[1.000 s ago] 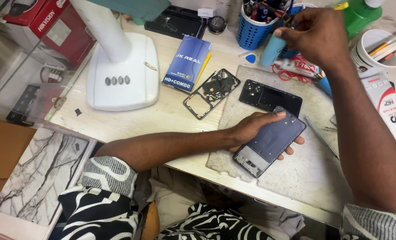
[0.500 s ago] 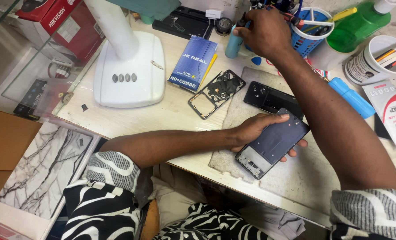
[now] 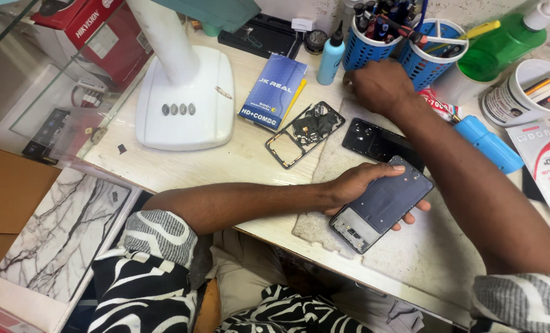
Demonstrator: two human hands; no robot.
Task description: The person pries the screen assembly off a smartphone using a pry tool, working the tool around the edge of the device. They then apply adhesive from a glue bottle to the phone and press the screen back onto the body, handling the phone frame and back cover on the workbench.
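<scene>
**Bench entry: opened phone, two hands at work**

Landmark: the grey mat (image 3: pixel 410 259) on the worktop.

- Left hand (image 3: pixel 364 185): over the mat's middle, fingers curled about a phone frame (image 3: pixel 383 206), thumb along its upper edge and fingertips showing under its lower right side. The frame lies tilted, its open, gutted end toward the mat's near edge.
- Right hand (image 3: pixel 380 86): above the mat's far edge, knuckles up, fingers bent downward just beside a blue basket (image 3: pixel 364 52) of tools. Whether it grips anything cannot be told; the fingertips are hidden beneath the hand.
- Black back cover (image 3: pixel 370 140): on the mat's far part, between the two hands, just beyond the phone frame.
- Bare mid-frame (image 3: pixel 304 134): just off the mat's left edge, lying diagonally.
- Blue packet (image 3: pixel 274 92): left of the mid-frame, farther from the mat.
- Blue bottle (image 3: pixel 331 58): beyond the mat's far left corner, upright, beside the basket.
- White lamp base (image 3: pixel 185 102): well left of the mat.
- Green bottle (image 3: pixel 503 46): beyond the mat's far right corner, lying tilted.
</scene>
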